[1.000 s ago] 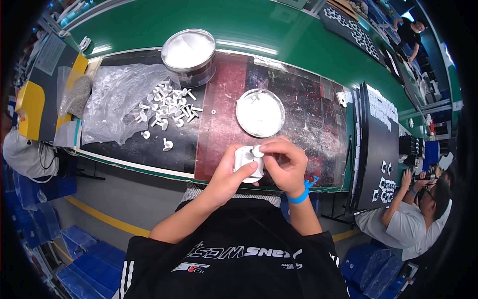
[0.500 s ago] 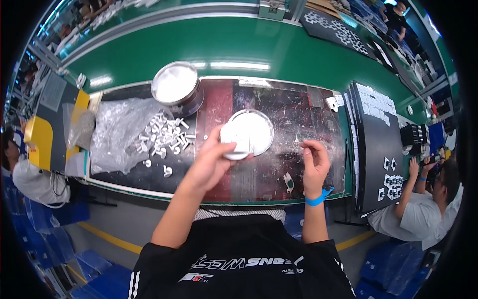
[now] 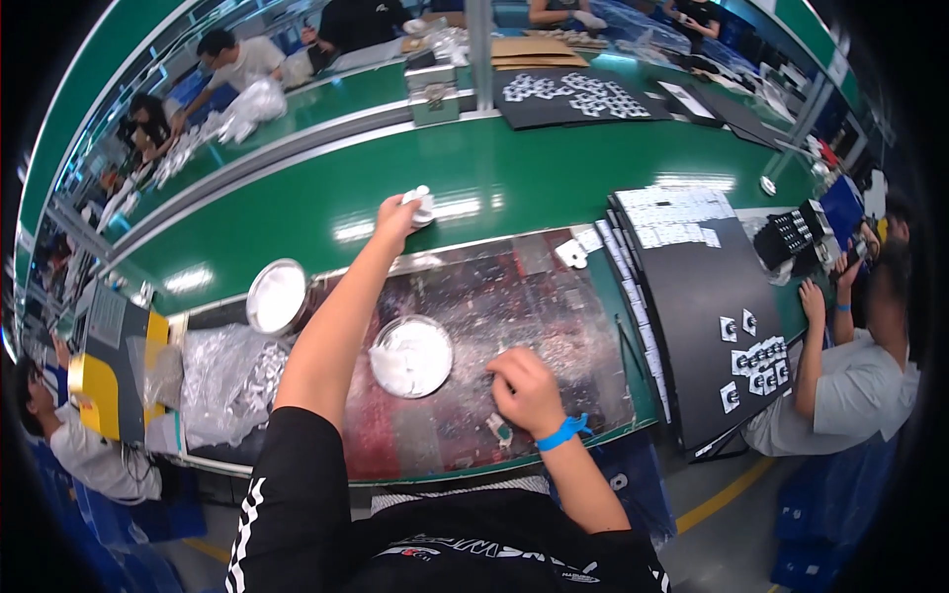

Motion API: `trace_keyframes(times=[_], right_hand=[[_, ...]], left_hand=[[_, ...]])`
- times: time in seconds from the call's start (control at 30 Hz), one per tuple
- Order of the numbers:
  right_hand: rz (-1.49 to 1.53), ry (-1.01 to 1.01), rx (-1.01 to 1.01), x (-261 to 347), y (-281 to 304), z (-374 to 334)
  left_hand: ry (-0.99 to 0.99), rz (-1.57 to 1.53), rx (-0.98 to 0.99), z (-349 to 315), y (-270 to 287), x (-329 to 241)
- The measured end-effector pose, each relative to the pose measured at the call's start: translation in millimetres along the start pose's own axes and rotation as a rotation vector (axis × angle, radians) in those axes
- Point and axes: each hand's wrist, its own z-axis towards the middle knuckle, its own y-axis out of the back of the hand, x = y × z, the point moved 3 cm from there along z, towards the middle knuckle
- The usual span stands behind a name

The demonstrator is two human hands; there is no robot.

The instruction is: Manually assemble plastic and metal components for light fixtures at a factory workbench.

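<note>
My left hand (image 3: 395, 219) stretches out over the green conveyor belt, closed on a white round plastic part (image 3: 423, 210) with a small knob on top. My right hand (image 3: 526, 387), a blue band at its wrist, hovers low over the worn dark board (image 3: 494, 296) with its fingers curled in. Whether something small sits in that pinch is hidden. Between my arms stands a shallow round dish (image 3: 413, 358) holding white paste. Near my right fingers lies a small white and green piece (image 3: 500, 431).
Beyond my left forearm stands a tin (image 3: 279, 298) with a white top. Left of it are a clear plastic bag (image 3: 222, 376) and loose white stemmed parts (image 3: 267, 368). Stacked black boards (image 3: 697, 306) with white pieces rise at the right. A co-worker (image 3: 835, 385) sits beyond them.
My left hand has carried the white part forward from above the dish to over the green belt. My right hand has shifted left and lower over the board. The view has turned.
</note>
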Motion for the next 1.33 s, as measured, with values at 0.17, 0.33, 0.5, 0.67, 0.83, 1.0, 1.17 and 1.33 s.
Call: trace_keyframes(times=[0.17,0.33,0.5,0.67,0.83,1.0,1.17,1.33], right_hand=[[-0.032,0.009,-0.008,-11,8,-9],[-0.037,-0.010,-0.030,-8,12,-10],[0.008,0.013,-0.053,-14,4,-7],[-0.058,-0.002,-0.105,-26,15,-19],[0.013,0.027,-0.074,-13,19,-15],[-0.232,-0.008,-0.172,32,34,-42],[-0.344,-0.221,-0.423,49,40,-112],[-0.505,-0.024,-0.483,21,31,-129]], left_hand=[[-0.272,0.782,-0.166,5,-18,1],[-0.204,1.326,-0.209,30,16,1],[-0.531,0.856,-0.277,-40,22,-53],[-0.463,0.116,0.555,-280,-94,-92],[-0.615,0.349,0.520,-358,-114,-12],[-1.197,0.362,0.469,-357,-92,7],[-1.122,0.328,0.441,-368,-82,-2],[-1.176,0.201,0.551,-379,-101,14]])
